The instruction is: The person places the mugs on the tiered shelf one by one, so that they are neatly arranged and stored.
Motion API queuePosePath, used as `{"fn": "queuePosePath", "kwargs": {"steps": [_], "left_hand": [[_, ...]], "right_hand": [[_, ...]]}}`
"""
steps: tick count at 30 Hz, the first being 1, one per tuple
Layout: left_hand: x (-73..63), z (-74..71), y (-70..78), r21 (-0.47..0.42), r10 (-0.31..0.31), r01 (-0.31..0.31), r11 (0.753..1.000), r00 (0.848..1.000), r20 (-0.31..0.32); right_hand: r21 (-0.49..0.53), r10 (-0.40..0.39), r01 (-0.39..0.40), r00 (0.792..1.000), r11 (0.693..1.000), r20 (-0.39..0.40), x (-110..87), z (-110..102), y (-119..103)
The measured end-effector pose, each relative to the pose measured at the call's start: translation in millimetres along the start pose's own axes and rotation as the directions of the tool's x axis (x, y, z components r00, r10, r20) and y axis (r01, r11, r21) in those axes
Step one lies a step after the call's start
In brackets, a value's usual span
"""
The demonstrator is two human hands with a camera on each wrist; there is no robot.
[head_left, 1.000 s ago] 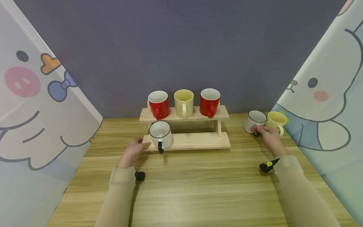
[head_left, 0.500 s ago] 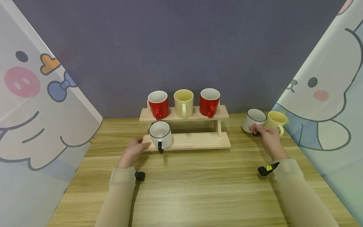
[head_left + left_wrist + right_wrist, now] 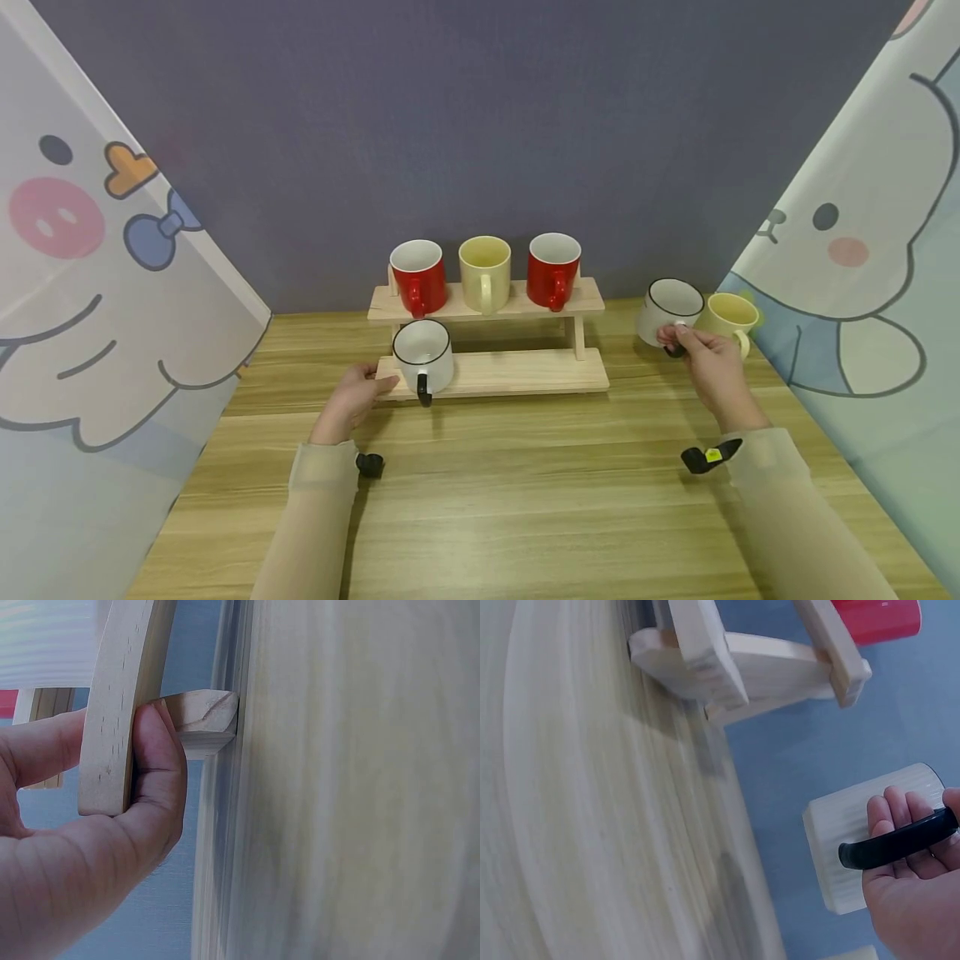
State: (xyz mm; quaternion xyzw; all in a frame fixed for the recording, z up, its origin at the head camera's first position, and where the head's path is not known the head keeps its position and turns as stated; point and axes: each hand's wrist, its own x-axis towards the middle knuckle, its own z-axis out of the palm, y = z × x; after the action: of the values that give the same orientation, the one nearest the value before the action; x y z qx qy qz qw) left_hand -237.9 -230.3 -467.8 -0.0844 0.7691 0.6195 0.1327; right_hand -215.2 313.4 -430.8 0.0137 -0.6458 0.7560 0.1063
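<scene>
At the left, the left hand (image 3: 352, 402) rested against the left end of the wooden rack (image 3: 525, 372), and the left wrist view showed its thumb (image 3: 154, 787) curled against the edge of the lower shelf, gripping that board. Just beside the hand, a white mug with a black rim (image 3: 424, 356) stood on the left part of the lower shelf, its black handle pointing toward the person. On the upper shelf stood three mugs in a row: a red mug (image 3: 418, 276) on the left, a cream mug (image 3: 484, 272) in the middle and a second red mug (image 3: 553, 270) on the right, all upright with handles facing forward. To the right of the rack, well apart from it, the right hand (image 3: 708, 360) held another white mug (image 3: 668, 310) by its black handle (image 3: 900, 840), fingers (image 3: 900, 817) curled through it; the mug tilted, and whether it had left the wooden table (image 3: 525, 500) could not be told. Just beside it, further right, a pale yellow mug (image 3: 730, 320) sat on the table, close to the cartoon-printed curtain (image 3: 862, 275).
</scene>
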Motion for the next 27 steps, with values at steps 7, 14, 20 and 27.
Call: {"fn": "queuePosePath", "kwargs": {"steps": [7, 14, 20, 27], "left_hand": [[-1.6, -0.3, -0.2, 0.003, -0.008, 0.008, 1.0, 1.0, 0.002], [-3.3, -0.1, 1.1, -0.025, 0.002, -0.001, 1.0, 1.0, 0.012], [-3.6, 0.1, 1.9, -0.024, -0.007, 0.007, 1.0, 1.0, 0.009], [-3.0, 0.1, 1.2, -0.028, -0.004, 0.005, 1.0, 1.0, 0.017]], "right_hand": [[0.038, -0.046, 0.045, 0.999, 0.998, 0.025, -7.4, 12, -8], [0.08, -0.076, 0.073, 0.996, 0.994, 0.045, -15.6, 22, -13], [0.087, -0.086, 0.08, 0.994, 0.993, 0.071, -25.9, 29, -17], [0.085, -0.063, 0.056, 0.994, 0.995, 0.088, -40.6, 38, -20]]}}
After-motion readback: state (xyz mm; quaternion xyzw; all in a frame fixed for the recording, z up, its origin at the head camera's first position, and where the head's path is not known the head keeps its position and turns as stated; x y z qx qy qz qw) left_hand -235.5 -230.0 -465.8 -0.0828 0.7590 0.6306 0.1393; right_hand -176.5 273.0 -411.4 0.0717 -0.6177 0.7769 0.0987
